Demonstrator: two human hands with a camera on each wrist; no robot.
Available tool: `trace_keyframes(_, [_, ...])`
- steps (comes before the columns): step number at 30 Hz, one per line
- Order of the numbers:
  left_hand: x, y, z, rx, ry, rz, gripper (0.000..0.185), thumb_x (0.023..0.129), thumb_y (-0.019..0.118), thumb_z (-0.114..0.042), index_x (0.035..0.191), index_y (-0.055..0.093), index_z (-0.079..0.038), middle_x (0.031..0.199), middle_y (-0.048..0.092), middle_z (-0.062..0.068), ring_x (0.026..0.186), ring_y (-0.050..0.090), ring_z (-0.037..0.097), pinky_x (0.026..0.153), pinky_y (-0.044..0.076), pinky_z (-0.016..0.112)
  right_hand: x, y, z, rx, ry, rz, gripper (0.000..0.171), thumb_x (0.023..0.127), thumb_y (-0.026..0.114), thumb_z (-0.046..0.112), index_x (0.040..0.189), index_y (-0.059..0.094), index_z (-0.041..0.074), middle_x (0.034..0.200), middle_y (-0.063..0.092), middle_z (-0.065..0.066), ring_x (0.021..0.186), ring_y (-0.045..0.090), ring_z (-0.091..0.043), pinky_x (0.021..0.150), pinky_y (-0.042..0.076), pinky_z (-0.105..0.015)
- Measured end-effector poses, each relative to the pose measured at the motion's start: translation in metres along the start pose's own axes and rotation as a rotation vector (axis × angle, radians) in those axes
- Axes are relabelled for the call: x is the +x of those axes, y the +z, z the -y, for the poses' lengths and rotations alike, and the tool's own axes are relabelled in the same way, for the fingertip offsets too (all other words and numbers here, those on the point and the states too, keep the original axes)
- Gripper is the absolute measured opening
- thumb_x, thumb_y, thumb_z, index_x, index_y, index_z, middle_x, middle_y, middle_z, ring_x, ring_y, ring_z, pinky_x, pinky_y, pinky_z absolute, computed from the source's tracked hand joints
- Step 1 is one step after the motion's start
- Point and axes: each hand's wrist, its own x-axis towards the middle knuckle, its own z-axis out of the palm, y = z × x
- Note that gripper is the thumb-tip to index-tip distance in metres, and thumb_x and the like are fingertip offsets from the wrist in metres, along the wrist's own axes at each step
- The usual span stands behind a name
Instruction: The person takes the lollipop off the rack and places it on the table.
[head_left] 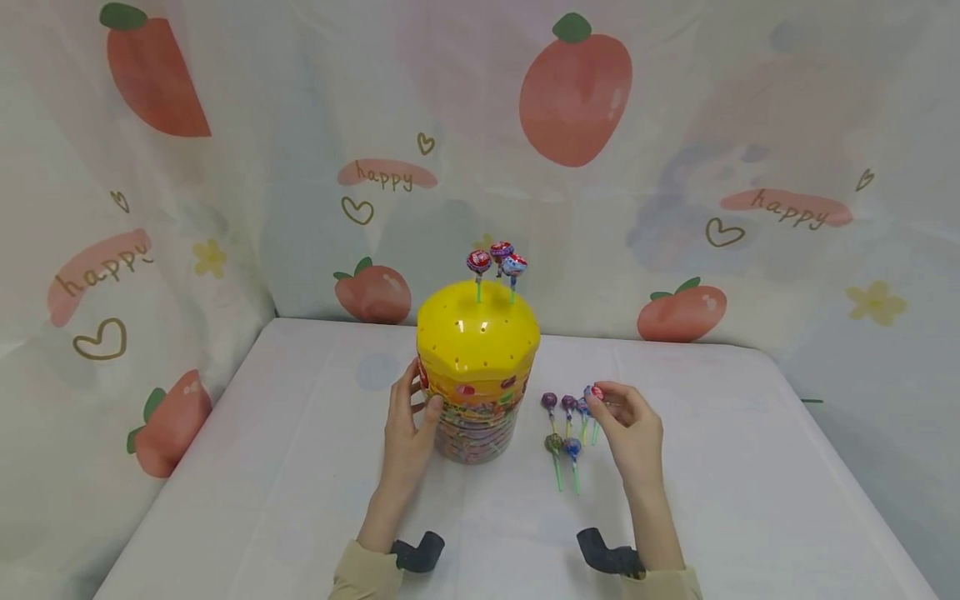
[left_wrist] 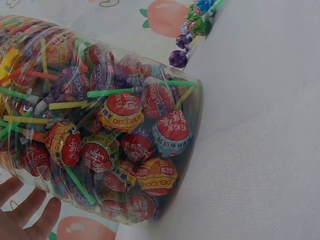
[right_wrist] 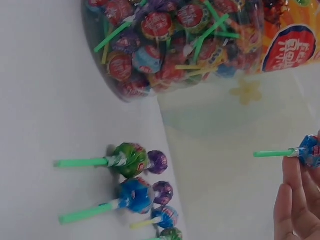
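Backdrop cloth: being hung behind and beside the bench, its printed fruits, hearts and "happy" lettering being shown.
Bench: being covered in white; a flat support is being given to the jar and the sweets.
Jar: being stood upright on the bench, with packed lollipops being shown through its clear wall; by their weight it is probably being helped to stand firm.
Yellow lid: being borne on top of the jar; small holes are being presented around its dome, apparently sized for sticks.
Left hand: being laid against the jar's side, its fingers being spread, not clenched; the jar is probably being braced against tipping.
Right hand: being held over the bench, with one lollipop being pinched in its fingers by the wrapped head; the stick is thus being left free.
Loose lollipops: being grouped on the bench between jar and right hand, sticks being pointed towards the person, seemingly for easy reach; some are being overlapped, so no sure count is being offered.
Standing lollipops: three being held upright at the lid's far side, presumably by its holes.
Held lollipop: being raised clear of the bench, its green stick being pointed downwards.
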Motion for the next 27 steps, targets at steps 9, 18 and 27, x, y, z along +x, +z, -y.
trace_keyframes(9, [0.001, 0.0, -0.001, 0.01, 0.004, 0.01, 0.063, 0.097, 0.055, -0.035, 0.151, 0.025, -0.028, 0.146, 0.041, 0.004, 0.126, 0.047, 0.024, 0.101, 0.047, 0.047, 0.001, -0.006, -0.016, -0.068, 0.032, 0.029, 0.028, 0.088, 0.07, 0.019, 0.113, 0.066, 0.008, 0.094, 0.066, 0.005, 0.07, 0.061, 0.002, 0.062, 0.045, -0.015])
trace_keyframes(18, [0.001, -0.002, -0.003, 0.014, -0.008, -0.007, 0.062, 0.097, 0.055, -0.034, 0.151, 0.026, -0.028, 0.145, 0.042, 0.003, 0.126, 0.046, 0.022, 0.101, 0.048, 0.046, 0.008, -0.006, -0.03, -0.29, 0.08, 0.155, 0.032, 0.09, 0.066, 0.023, 0.117, 0.064, 0.006, 0.109, 0.067, -0.017, 0.085, 0.062, -0.015, 0.067, 0.045, -0.02])
trace_keyframes(27, [0.0, 0.0, -0.001, 0.022, 0.0, 0.002, 0.062, 0.097, 0.055, -0.034, 0.151, 0.026, -0.028, 0.146, 0.041, 0.003, 0.127, 0.046, 0.022, 0.101, 0.048, 0.046, 0.005, -0.009, -0.044, -0.432, 0.165, 0.2, 0.033, 0.086, 0.068, 0.021, 0.11, 0.065, -0.001, 0.097, 0.069, -0.02, 0.088, 0.065, -0.03, 0.065, 0.043, -0.024])
